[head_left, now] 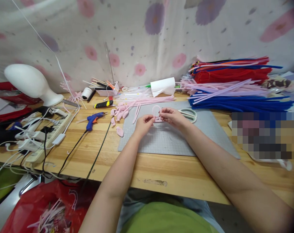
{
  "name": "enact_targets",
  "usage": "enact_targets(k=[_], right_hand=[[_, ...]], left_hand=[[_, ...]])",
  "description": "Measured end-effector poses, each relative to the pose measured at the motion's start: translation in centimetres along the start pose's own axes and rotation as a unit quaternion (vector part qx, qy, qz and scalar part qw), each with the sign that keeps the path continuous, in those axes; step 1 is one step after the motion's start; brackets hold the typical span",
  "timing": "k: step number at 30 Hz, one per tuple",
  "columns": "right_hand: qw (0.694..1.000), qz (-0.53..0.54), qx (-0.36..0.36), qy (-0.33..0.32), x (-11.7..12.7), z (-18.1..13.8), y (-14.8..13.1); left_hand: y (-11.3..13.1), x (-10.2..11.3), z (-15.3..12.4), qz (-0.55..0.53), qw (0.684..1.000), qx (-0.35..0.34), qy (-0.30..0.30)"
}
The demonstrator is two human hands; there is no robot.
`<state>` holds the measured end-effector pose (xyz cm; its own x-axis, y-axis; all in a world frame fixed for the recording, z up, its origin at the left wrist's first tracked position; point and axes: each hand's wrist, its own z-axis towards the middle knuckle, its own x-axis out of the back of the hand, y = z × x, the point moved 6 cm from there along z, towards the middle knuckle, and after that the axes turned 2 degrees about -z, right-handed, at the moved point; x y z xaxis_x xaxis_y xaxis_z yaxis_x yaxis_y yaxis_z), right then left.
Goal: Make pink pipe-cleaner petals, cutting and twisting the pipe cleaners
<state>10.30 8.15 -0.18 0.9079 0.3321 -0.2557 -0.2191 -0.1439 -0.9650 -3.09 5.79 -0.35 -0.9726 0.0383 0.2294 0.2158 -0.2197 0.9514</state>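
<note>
Both my hands meet over the grey cutting mat (166, 142) and pinch a pink pipe cleaner (156, 110) bent into a small loop. My left hand (144, 123) grips its lower left end with fingers closed. My right hand (171, 116) holds the right side of the loop, fingers pinched. Several finished pink petal shapes (119, 115) lie just left of the mat. Straight pink pipe cleaners (147, 101) lie behind the hands.
Scissors (189, 114) rest on the mat by my right hand. A blue glue gun (93, 119), utility knife (103, 104), power strip (47, 136) and white foam head (31, 82) sit left. Stacked coloured pipe cleaners (234, 84) fill the back right. A red bag (40, 204) hangs below the table edge.
</note>
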Motion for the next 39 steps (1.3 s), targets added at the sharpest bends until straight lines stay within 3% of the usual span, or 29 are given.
enact_targets(k=[4,10,18,22,28,39], right_hand=[[1.0,-0.015,-0.01,-0.015,-0.7,-0.2,0.2],[1.0,-0.007,0.001,0.005,-0.5,0.0,0.7],[0.998,0.063,-0.019,0.022,-0.7,-0.1,1.6],[0.997,0.065,-0.032,0.023,-0.8,-0.1,1.9],[0.997,0.068,-0.03,0.014,-0.8,-0.1,1.8],[0.997,0.062,-0.035,-0.013,-1.1,-0.1,2.0]], left_hand=[[-1.0,-1.0,-0.2,-0.149,0.982,0.113,-0.025],[-1.2,-2.3,-0.9,-0.212,0.959,0.182,-0.043],[-1.2,-2.4,-1.2,-0.221,0.952,0.201,-0.061],[-1.4,-2.7,-1.3,-0.226,0.949,0.207,-0.081],[-1.3,-2.4,-1.0,-0.226,0.953,0.194,-0.054],[-1.0,-2.5,-1.3,-0.262,0.94,0.201,-0.09]])
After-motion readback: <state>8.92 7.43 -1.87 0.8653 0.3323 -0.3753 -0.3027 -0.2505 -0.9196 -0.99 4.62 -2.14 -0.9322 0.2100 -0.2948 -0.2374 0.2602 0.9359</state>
